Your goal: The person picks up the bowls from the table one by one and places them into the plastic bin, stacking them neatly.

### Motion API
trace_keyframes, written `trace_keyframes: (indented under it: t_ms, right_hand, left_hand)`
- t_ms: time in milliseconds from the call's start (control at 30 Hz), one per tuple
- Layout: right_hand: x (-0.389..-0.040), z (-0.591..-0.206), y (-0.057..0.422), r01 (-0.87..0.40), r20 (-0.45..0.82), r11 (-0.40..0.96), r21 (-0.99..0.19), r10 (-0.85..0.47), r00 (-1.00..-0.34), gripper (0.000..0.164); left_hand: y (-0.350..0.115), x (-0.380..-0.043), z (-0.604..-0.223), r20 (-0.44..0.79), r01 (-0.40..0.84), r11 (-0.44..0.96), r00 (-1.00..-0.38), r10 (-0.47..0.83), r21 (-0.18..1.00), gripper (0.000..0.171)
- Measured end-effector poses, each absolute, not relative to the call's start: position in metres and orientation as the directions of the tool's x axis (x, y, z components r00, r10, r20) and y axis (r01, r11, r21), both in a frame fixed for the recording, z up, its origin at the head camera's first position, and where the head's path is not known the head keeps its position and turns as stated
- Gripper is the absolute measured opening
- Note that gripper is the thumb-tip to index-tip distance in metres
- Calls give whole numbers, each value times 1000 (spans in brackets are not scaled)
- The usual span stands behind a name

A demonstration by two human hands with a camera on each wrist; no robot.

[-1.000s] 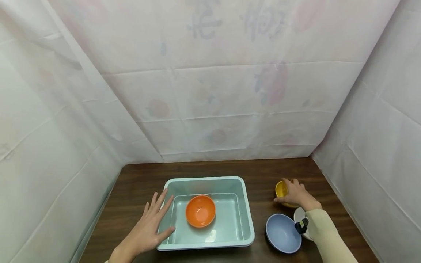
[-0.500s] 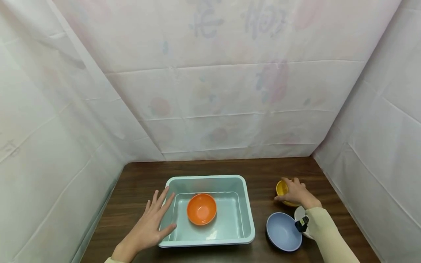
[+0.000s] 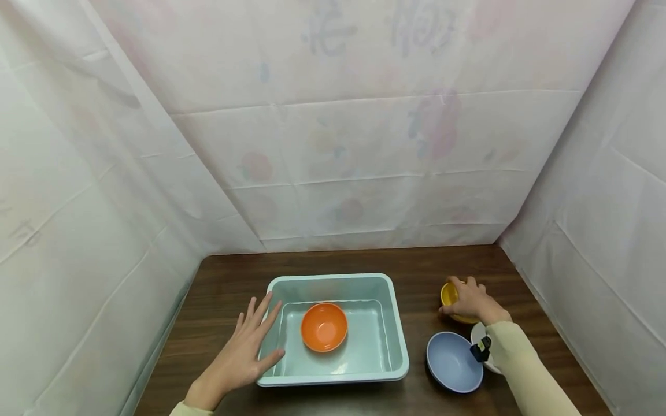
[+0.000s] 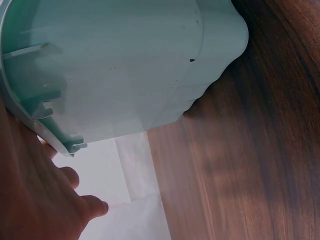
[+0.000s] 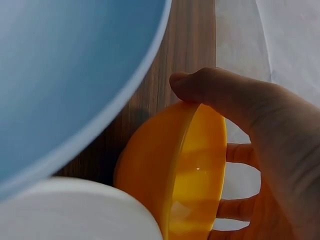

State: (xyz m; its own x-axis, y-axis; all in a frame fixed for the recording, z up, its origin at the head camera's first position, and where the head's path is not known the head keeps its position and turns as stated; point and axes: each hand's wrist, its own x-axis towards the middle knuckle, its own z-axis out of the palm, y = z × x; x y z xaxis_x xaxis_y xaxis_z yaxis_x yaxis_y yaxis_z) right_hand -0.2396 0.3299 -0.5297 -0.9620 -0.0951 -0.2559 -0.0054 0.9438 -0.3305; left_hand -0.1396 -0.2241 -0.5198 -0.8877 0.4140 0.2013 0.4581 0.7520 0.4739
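My right hand spans a yellow bowl on the right of the table. In the right wrist view the thumb lies on one side of the yellow bowl and the fingers reach its opposite rim. My left hand spreads its straight fingers over the left rim of a pale green plastic basin. The left wrist view has this hand against the rim, beside the basin's outer wall. Inside the basin sits an orange bowl.
A blue bowl stands right of the basin, near the table's front. Partly hidden under the right sleeve is a white bowl, close to the blue and yellow ones. White cloth walls the brown wooden table at the back and sides.
The whole head view has shifted slightly, so everything on the table appears a little further right and up. Both hands keep their places at the basin and the yellow bowl.
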Motion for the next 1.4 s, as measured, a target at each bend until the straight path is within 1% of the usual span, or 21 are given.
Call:
trace_keyframes:
  t_ms: [400, 600, 833, 1100, 1400]
  right_hand:
    - [-234, -528, 322, -18, -174, 949, -313, -76, -982, 92]
    - [-233, -517, 315, -49, -135, 951, -306, -94, -986, 88]
    - [-233, -504, 308, -77, -111, 947, -312, -117, -987, 88]
    - [-232, -490, 298, -98, -84, 954, -285, -127, -988, 84]
    - [-230, -479, 290, -124, -28, 947, -296, -138, -990, 83]
  left_hand:
    - [-224, -141, -519, 202, 471, 756, -881, 427, 454, 86]
    - [-225, -140, -519, 198, 468, 760, -883, 426, 450, 86]
    - [-226, -139, -520, 204, 469, 756, -883, 424, 457, 87]
    - [-226, -139, -519, 204, 469, 753, -882, 424, 461, 86]
    - [-225, -139, -519, 203, 465, 749, -884, 421, 472, 86]
